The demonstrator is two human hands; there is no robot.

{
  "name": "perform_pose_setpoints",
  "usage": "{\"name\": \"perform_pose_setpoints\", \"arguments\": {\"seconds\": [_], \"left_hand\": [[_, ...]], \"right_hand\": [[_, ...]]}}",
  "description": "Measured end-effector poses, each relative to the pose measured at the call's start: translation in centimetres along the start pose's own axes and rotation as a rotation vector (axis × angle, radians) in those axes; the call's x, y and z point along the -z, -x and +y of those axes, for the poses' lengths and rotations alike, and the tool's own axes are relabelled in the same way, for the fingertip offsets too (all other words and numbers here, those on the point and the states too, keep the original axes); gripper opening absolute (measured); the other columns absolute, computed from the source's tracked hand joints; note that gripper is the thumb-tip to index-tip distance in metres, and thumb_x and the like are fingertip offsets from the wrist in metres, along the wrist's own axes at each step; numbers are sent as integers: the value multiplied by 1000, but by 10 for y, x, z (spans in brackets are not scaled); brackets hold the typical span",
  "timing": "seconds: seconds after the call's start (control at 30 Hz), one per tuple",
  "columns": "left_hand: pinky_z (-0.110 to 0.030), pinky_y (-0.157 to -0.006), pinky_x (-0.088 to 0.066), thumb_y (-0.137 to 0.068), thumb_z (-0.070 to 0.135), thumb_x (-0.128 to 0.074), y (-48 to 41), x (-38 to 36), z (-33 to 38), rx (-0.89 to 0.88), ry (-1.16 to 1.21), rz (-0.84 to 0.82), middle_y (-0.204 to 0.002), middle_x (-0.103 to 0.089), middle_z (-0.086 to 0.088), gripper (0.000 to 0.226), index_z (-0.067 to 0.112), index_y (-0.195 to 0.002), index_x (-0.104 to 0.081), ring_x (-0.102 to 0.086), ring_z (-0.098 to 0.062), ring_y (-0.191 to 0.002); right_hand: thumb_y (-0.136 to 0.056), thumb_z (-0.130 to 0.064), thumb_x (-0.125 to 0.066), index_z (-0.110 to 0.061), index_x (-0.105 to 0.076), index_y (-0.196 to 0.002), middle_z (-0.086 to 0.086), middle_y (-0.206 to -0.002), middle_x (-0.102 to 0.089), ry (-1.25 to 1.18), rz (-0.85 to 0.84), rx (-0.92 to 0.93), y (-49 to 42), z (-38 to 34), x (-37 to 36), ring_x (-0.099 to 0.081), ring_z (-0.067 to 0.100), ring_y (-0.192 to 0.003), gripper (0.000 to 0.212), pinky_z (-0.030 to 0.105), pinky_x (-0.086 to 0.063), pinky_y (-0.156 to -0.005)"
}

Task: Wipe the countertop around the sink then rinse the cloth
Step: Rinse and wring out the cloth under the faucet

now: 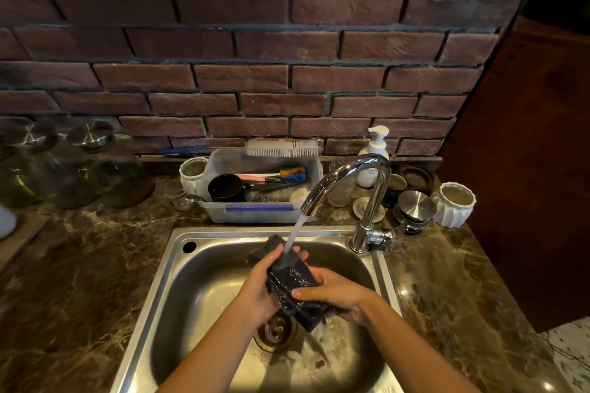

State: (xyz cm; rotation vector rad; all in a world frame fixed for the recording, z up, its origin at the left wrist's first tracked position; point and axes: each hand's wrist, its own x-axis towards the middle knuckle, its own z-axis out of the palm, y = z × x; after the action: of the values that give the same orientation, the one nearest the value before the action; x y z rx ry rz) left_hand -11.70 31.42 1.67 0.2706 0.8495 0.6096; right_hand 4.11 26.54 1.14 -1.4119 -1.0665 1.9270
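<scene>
Steel sink (178, 268): two hands, left (258, 284), right (338, 293), grip one dark cloth (293, 284) under tap (348, 182).

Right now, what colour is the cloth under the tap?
Dark navy, nearly black cloth; head view.

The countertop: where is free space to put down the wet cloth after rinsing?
Bare marble countertop lies left of the sink, in front of the glass jars. Another bare strip lies right of the sink. Behind the faucet it is crowded: plastic tub, soap dispenser, white cups.
</scene>
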Motion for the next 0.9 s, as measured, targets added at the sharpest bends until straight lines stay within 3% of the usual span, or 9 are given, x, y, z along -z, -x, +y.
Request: {"name": "perform_pose_setpoints", "arguments": {"seconds": [0.13, 0.27, 0.37, 0.47, 0.53, 0.6, 0.67, 0.77, 0.9], "left_hand": [[-44, -97, -46, -81, 23, -66, -6, -11, 2, -118, -186, 39, -120, -68, -10, 43, 8, -121, -64, -62, -25, -114], [-44, -94, -47, -89, 23, -59, -7, -23, -6, -137, -121, 32, -113, -71, -11, 24, 11, -100, -77, -62, -25, -110], [-46, -96, -45, -92, 35, -54, -5, -28, -6, -148, -21, 52, -105, -72, -14, 36, 8, -93, -78, -62, -29, -107], [-47, -97, -42, -94, 53, -44, -6, -26, 2, -80, 55, 11, -115, -68, -19, 59, 3, -109, -71, -59, -32, -113], [-47, -92, -43, -96, 51, -41, -6, -26, 7, -51, 28, -27, -125, -64, -18, 58, 4, -122, -62, -57, -31, -118], [-46, -91, -44, -96, 41, -46, -6, -27, 10, -71, -110, -13, -125, -64, -16, 46, 8, -124, -62, -57, -29, -117], [-50, -100, -43, -87, 31, -63, -6, -26, 10, -171, -305, 50, -121, -66, -14, 37, 12, -119, -65, -59, -29, -115], [-48, -103, -44, -73, 32, -76, 0, -25, 4, -311, -635, 146, -120, -64, -12, 50, 15, -118, -61, -60, -25, -111], [-38, -103, -43, -81, 25, -75, 2, -26, -2, -432, -748, 273, -125, -48, 3, 49, 24, -124, -50, -48, -16, -117]], "right_hand": [[-72, -27, -82, -9, -55, -126, 12, -120, -68, -83, 41, -19, 2, 14, 5, -64, 29, -112, 63, 52, -45, -102], [-80, -19, -78, -12, -58, -124, 10, -118, -69, -165, 157, -1, 4, 23, 4, -66, 28, -109, 49, 48, -52, -95], [-82, -19, -75, -13, -56, -124, 11, -118, -68, -204, 242, -15, 9, 26, 7, -67, 27, -106, 47, 49, -53, -92], [-86, -17, -70, -11, -56, -124, 15, -119, -67, -318, 229, -12, 14, 30, 10, -66, 31, -108, 42, 53, -50, -95], [-88, -16, -67, -11, -56, -126, 16, -121, -66, -421, 176, 9, 14, 34, 7, -63, 34, -113, 40, 54, -50, -95], [-86, -18, -69, -12, -57, -128, 15, -123, -66, -486, 167, 0, 9, 37, 0, -62, 33, -114, 44, 50, -53, -90], [-83, -18, -72, -11, -57, -127, 13, -119, -68, -514, 223, -22, 3, 37, -9, -65, 30, -111, 47, 47, -55, -87], [-84, -9, -69, -6, -60, -120, 15, -103, -73, -589, 330, -40, -3, 34, -22, -69, 29, -95, 37, 43, -58, -79], [-89, -5, -62, -5, -59, -116, 17, -97, -72, -748, 345, -77, -5, 23, -32, -68, 29, -88, 27, 39, -60, -64]]}}
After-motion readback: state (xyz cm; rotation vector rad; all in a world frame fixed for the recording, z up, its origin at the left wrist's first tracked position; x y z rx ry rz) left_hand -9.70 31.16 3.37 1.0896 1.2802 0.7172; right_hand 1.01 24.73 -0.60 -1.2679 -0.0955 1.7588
